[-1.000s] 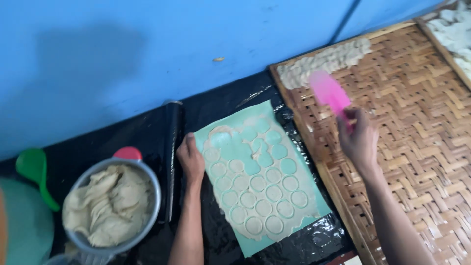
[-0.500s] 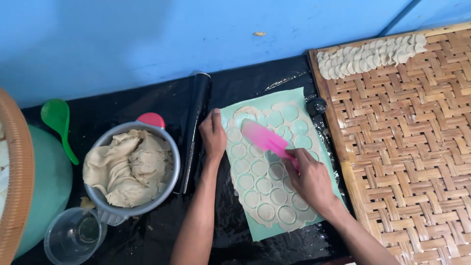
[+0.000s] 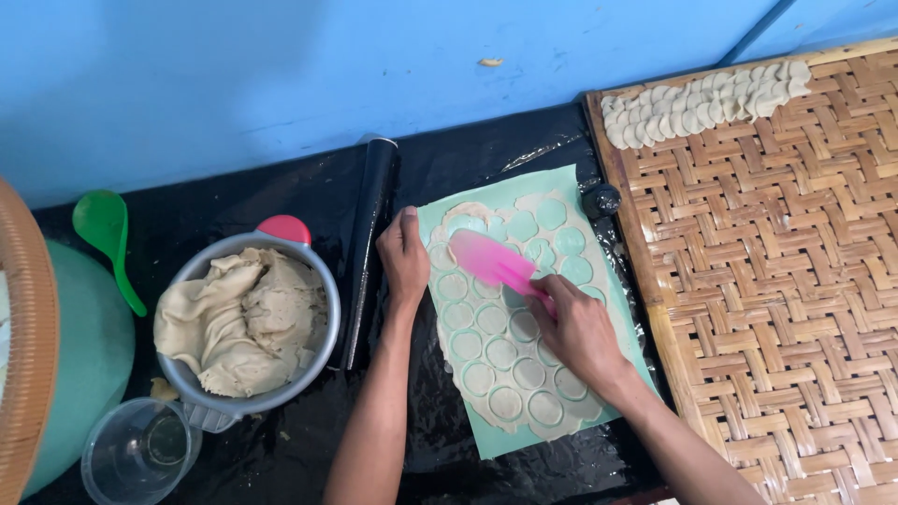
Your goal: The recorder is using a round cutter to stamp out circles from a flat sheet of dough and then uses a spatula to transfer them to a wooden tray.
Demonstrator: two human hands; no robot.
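A pale green mat (image 3: pixel 608 290) lies on the black surface, covered with a thin dough sheet (image 3: pixel 496 351) cut into several rounds. My right hand (image 3: pixel 571 327) grips a pink spatula (image 3: pixel 488 260) whose blade lies flat on the dough near the mat's upper left. My left hand (image 3: pixel 404 257) presses down on the mat's left edge, fingers closed, right beside a black rolling pin (image 3: pixel 367 248).
A metal pot (image 3: pixel 323 290) heaped with dough sits at the left, with a clear cup (image 3: pixel 140 454) below it and a green spoon (image 3: pixel 108 234) beside it. A woven bamboo tray (image 3: pixel 786 281) at the right carries a row of dough rounds (image 3: pixel 702 103). A blue wall runs behind.
My right hand brought the pink spatula from over the bamboo tray down onto the dough sheet. The view shifted left. My left hand stayed at the mat's left edge.
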